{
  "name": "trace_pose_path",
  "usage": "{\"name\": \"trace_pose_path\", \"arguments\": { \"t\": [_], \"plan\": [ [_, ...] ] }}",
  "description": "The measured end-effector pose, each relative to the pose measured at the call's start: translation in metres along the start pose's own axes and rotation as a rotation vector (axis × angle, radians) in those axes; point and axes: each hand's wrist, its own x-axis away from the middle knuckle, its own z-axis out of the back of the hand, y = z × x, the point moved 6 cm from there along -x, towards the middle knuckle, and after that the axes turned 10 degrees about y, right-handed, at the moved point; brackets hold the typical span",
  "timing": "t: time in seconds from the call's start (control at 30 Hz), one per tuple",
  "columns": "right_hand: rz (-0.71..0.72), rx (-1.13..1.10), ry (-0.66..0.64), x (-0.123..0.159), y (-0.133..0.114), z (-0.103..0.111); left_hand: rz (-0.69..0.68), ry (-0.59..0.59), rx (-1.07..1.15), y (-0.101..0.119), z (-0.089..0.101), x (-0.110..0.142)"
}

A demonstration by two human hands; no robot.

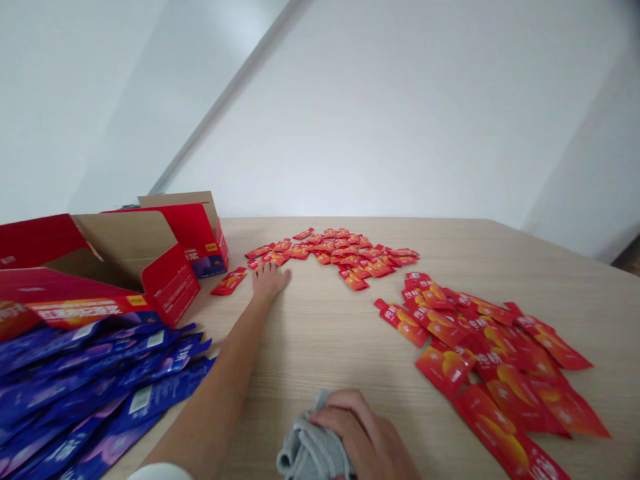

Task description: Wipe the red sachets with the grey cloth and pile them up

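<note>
My left hand [269, 282] reaches far across the table, its fingers spread out and touching the near edge of a spread of red pouches [345, 249]. One single red pouch [229, 281] lies just left of that hand. Close to me, my right hand [367, 430] is closed on a folded grey cloth [315, 448], which rests at the table's near side. To the right of it lies a heap of larger-looking red and orange pouches [495, 360], overlapping one another.
An open red box [170, 283] stands at the left, with a second open red box [220, 243] behind it. Several blue pouches [115, 373] are piled in front of the boxes. The wooden table [320, 333] ends near a white wall [380, 107].
</note>
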Motion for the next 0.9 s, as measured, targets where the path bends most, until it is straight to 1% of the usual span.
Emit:
{"name": "trace_pose_path", "arguments": {
  "t": [0.07, 0.1, 0.17, 0.23, 0.3, 0.37, 0.47, 0.53, 0.57, 0.6, 0.67, 0.77, 0.9],
  "plan": [
    [-0.015, -0.009, 0.004, -0.006, -0.001, 0.012, -0.05, -0.028, -0.006, 0.005, 0.008, 0.011],
    [-0.024, -0.008, 0.027, -0.009, -0.001, 0.019, -0.08, -0.041, -0.009, 0.009, 0.014, 0.019],
    [-0.03, -0.003, 0.096, -0.013, -0.001, 0.034, -0.156, -0.074, -0.011, 0.018, 0.026, 0.044],
    [-0.014, 0.003, 0.178, -0.016, 0.0, 0.047, -0.255, -0.117, -0.003, 0.028, 0.041, 0.082],
    [-0.006, 0.017, 0.257, -0.017, 0.004, 0.058, -0.374, -0.174, 0.02, 0.039, 0.063, 0.132],
    [-0.008, 0.038, 0.335, -0.018, 0.011, 0.067, -0.493, -0.237, 0.055, 0.049, 0.093, 0.189],
    [-0.029, 0.086, 0.438, -0.019, 0.02, 0.079, -0.661, -0.337, 0.119, 0.064, 0.15, 0.273],
    [-0.031, 0.117, 0.487, -0.021, 0.024, 0.085, -0.785, -0.405, 0.187, 0.075, 0.186, 0.316],
    [-0.03, 0.13, 0.501, -0.021, 0.026, 0.087, -0.828, -0.423, 0.217, 0.08, 0.202, 0.331],
    [-0.029, 0.138, 0.509, -0.022, 0.027, 0.088, -0.868, -0.434, 0.242, 0.084, 0.214, 0.342],
    [-0.027, 0.145, 0.503, -0.022, 0.029, 0.088, -0.915, -0.428, 0.251, 0.09, 0.228, 0.354],
    [-0.045, 0.143, 0.472, -0.023, 0.032, 0.085, -0.961, -0.374, 0.188, 0.091, 0.232, 0.358],
    [-0.08, 0.162, 0.391, -0.024, 0.035, 0.079, -1.1, -0.312, 0.12, 0.086, 0.232, 0.37]
  ]
}}
